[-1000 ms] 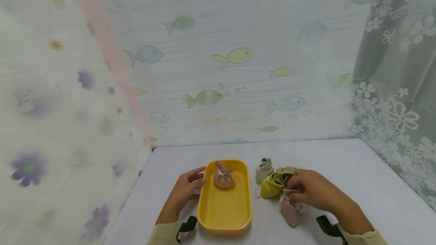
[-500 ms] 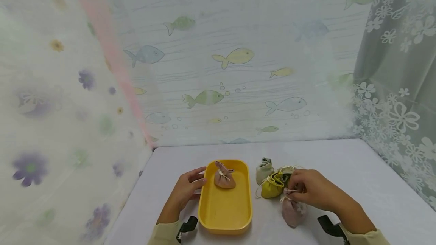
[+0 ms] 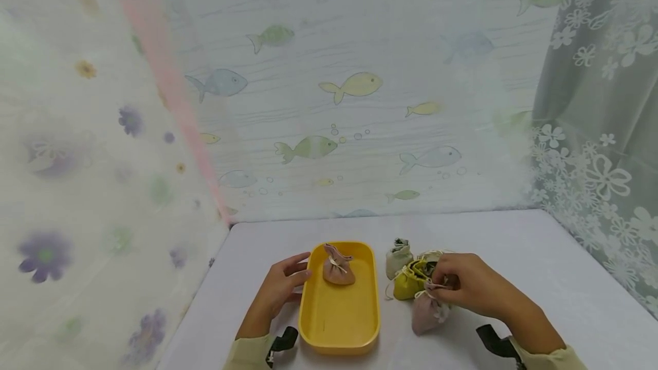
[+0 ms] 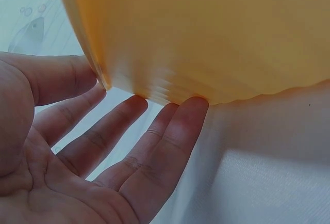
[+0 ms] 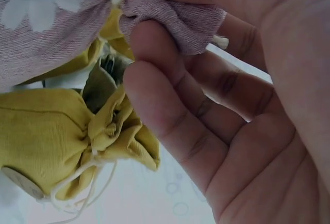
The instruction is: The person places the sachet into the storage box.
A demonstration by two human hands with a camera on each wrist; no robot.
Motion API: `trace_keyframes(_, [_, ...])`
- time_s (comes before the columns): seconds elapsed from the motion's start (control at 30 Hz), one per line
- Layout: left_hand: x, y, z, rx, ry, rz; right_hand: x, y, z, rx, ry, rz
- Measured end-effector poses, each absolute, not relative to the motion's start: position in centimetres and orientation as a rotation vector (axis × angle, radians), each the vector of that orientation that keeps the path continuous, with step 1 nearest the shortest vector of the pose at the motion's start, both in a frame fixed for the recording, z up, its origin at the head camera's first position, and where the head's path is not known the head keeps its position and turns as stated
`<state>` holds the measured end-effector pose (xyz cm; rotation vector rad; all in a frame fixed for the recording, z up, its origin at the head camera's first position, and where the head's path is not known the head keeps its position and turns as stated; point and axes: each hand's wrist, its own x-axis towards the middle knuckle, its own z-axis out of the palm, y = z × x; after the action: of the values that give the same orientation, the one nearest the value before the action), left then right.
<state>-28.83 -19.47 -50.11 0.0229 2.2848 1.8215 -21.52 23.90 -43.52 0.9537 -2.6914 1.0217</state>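
My right hand (image 3: pixel 465 281) pinches the gathered neck of a dusty-pink drawstring pouch (image 3: pixel 428 313) with a white flower on it. In the right wrist view, thumb and fingertips hold the pouch's cloth (image 5: pixel 180 20) above its cord. Just behind it sits a mustard-yellow drawstring pouch (image 3: pixel 408 283), also seen beside the fingers as a yellow pouch (image 5: pixel 46 131) with a loose cord. My left hand (image 3: pixel 281 284) touches the left side of a yellow tray (image 3: pixel 339 324); its fairly straight fingertips rest on the tray's wall (image 4: pixel 180 69). A brownish-pink pouch (image 3: pixel 339 272) sits in the tray's far part.
A pale green pouch (image 3: pixel 398 258) stands behind the yellow one. Another pouch (image 3: pixel 432 256) with a cream cord is mostly hidden behind my right hand. All stand on a white-covered table (image 3: pixel 514 244), backed by a fish-print curtain (image 3: pixel 360 130).
My right hand has shifted the dusty-pink pouch slightly to the left and lifted it a little. My left hand and the tray have stayed in place.
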Motion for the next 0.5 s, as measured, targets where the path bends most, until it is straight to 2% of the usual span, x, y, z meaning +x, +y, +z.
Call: trace_keyframes(0.5, [-28.9, -19.6, -50.4, 0.044, 2.259, 1.84, -21.6, 22.5, -42.5, 1.002, -2.573, 0.978])
